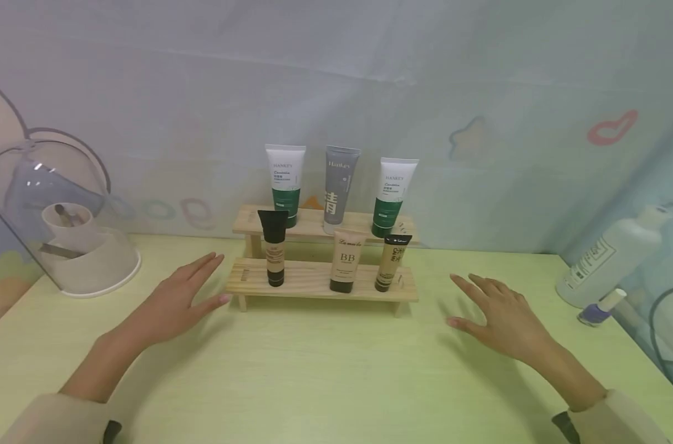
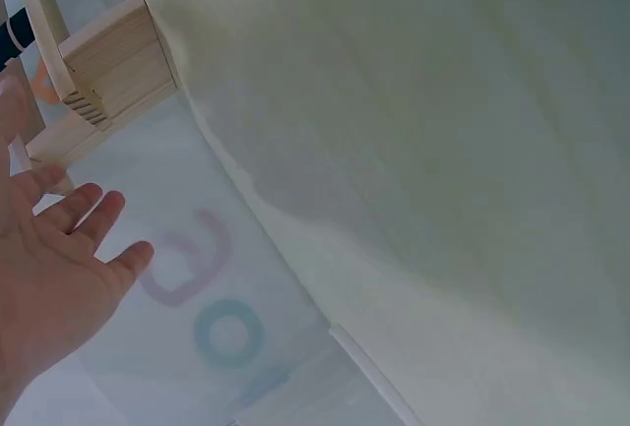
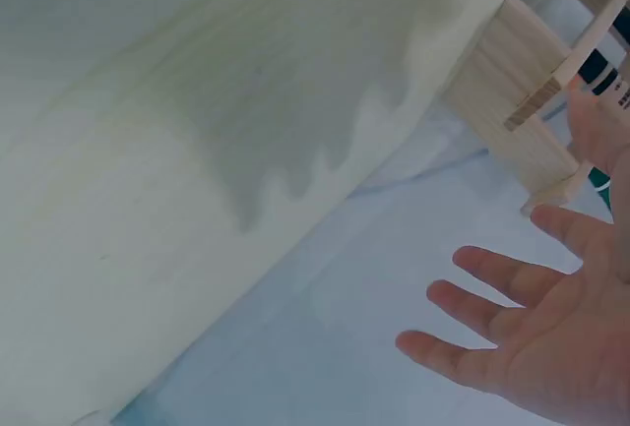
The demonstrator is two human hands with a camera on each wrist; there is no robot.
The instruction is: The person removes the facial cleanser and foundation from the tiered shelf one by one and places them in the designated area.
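Left hand (image 1: 172, 308) near the left end of the two-tier wooden stand (image 1: 309, 279), fingers stretched out, thumb apart, nothing held; contact with the stand can't be told. Right hand (image 1: 505, 317) out to the right, apart from the stand, fingers spread, nothing held. Stand sits mid-table toward the far edge. Far tier, left to right: white-green tube (image 1: 286, 185), grey tube (image 1: 339, 185), second white-green tube (image 1: 392, 194). Near tier: black-topped tube (image 1: 275, 253), BB tube (image 1: 346, 259), small black-and-gold tube (image 1: 392, 262); all six upright. Handling, my guess: stand light and stiff, bare wood gives decent grip, best held by both ends of the lower shelf, kept level since the tubes look loose and could tip. Tubes probably light, soft-walled, a bit slippery; pinch mid-body or near the firmer cap. Surface: pale yellow-green table (image 1: 314, 370), faint grain, hand shadows on it. Far left, white organizer (image 1: 111, 265) under a clear cover; far right, white pump bottle (image 1: 603, 259) with purple nail polish (image 1: 595, 314) just beside it, nearer. Behind, pale cloth backdrop (image 1: 336, 92), creased, printed with faded letters, a star and a red heart.
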